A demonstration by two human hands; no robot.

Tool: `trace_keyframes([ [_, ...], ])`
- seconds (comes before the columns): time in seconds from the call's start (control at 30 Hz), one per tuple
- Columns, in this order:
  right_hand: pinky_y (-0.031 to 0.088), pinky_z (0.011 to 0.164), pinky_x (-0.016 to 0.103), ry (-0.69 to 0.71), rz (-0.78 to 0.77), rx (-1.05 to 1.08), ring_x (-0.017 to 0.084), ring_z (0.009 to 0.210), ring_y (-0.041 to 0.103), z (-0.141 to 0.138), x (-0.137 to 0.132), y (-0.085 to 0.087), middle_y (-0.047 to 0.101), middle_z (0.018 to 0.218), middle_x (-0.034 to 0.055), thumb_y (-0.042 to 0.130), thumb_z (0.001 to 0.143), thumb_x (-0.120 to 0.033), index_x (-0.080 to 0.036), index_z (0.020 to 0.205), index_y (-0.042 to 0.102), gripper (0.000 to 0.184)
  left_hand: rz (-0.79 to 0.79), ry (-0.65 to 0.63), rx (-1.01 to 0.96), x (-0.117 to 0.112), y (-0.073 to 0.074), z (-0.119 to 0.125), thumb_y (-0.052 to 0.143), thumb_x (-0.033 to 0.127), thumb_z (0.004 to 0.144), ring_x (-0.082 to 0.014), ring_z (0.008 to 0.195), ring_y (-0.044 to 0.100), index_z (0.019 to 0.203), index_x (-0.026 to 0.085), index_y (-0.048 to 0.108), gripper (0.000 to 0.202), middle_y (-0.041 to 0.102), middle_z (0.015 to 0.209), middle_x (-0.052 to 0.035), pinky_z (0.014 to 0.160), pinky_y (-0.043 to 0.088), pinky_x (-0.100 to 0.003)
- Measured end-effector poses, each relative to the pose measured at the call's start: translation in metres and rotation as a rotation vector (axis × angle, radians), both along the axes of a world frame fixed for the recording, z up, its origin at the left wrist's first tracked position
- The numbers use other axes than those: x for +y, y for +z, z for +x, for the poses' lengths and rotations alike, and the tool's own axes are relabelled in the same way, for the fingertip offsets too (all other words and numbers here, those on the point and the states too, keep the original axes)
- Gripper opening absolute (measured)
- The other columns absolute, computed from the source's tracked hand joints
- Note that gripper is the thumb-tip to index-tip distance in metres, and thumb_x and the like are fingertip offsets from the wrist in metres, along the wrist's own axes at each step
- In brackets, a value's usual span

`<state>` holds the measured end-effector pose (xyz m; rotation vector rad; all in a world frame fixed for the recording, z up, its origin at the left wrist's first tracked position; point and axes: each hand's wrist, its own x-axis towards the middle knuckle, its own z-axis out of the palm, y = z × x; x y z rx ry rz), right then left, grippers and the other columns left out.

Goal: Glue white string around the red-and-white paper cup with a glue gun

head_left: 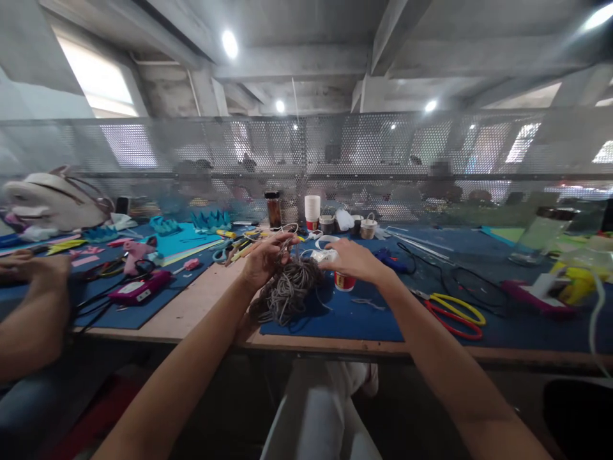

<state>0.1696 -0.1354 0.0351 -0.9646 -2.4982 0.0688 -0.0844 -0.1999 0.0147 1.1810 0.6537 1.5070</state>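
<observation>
My left hand (269, 260) pinches strands at the top of a tangled heap of grey-brown cord (292, 291), just below the frame's centre. The loops are thin, matt and loosely coiled. My fingers hide its upper left, and single ends blur together. Its long axis slants from lower left to upper right. My right hand (355, 260) bends over a red paper cup (344, 283); whether it grips anything, I can't tell.

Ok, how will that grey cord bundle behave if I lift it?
The grey cord bundle will probably sag, since its strands lie in loose loops. It may snag, as they look tangled. It seems unlikely to roll, being an irregular heap.
</observation>
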Motion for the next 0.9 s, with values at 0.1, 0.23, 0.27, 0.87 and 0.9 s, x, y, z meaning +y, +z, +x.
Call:
trace_keyframes([
  [0.1,0.045,0.084,0.039,0.001,-0.073,-0.079,0.033,0.109,0.062,0.009,0.005,-0.006,0.066,0.122,0.0126,0.066,0.081,-0.056,-0.024,0.125,0.066,0.055,0.016,-0.002,-0.002,0.001,-0.001,0.000,0.059,0.015,0.071,-0.0082,0.058,0.053,0.115,0.014,0.070,0.045,0.070,0.114,-0.0095,0.074,0.053,-0.029],
  [0.23,0.046,0.087,0.039,-0.051,-0.046,0.024,0.030,0.106,0.063,0.019,0.017,-0.003,0.069,0.118,0.0109,0.063,0.084,-0.054,-0.023,0.116,0.069,0.046,0.034,0.007,0.001,-0.001,0.000,0.001,0.059,0.015,0.072,-0.0084,0.059,0.054,0.114,0.014,0.070,0.043,0.070,0.116,-0.0108,0.075,0.053,-0.029],
  [0.27,0.045,0.088,0.039,-0.083,-0.011,0.061,0.030,0.106,0.063,0.021,0.022,-0.001,0.069,0.116,0.0115,0.061,0.084,-0.055,-0.022,0.115,0.070,0.046,0.029,0.013,0.000,-0.001,0.001,0.002,0.058,0.015,0.072,-0.0083,0.059,0.054,0.114,0.014,0.070,0.043,0.070,0.116,-0.0111,0.074,0.053,-0.029],
  [0.87,0.037,0.099,0.050,-0.463,0.210,-0.002,0.037,0.122,0.051,0.011,0.095,-0.004,0.061,0.127,0.0202,0.061,0.090,-0.047,-0.014,0.124,0.065,0.047,0.063,0.009,0.043,0.000,-0.001,0.004,0.060,0.016,0.072,-0.0091,0.059,0.056,0.115,0.012,0.070,0.044,0.071,0.114,-0.0139,0.072,0.052,-0.029],
  [0.9,0.036,0.101,0.050,-0.439,0.243,0.063,0.036,0.123,0.050,0.007,0.089,-0.005,0.061,0.128,0.0188,0.060,0.091,-0.043,-0.015,0.122,0.065,0.042,0.059,0.002,0.040,-0.001,-0.001,0.004,0.060,0.016,0.072,-0.0089,0.059,0.056,0.115,0.012,0.070,0.044,0.071,0.115,-0.0138,0.072,0.052,-0.029],
])
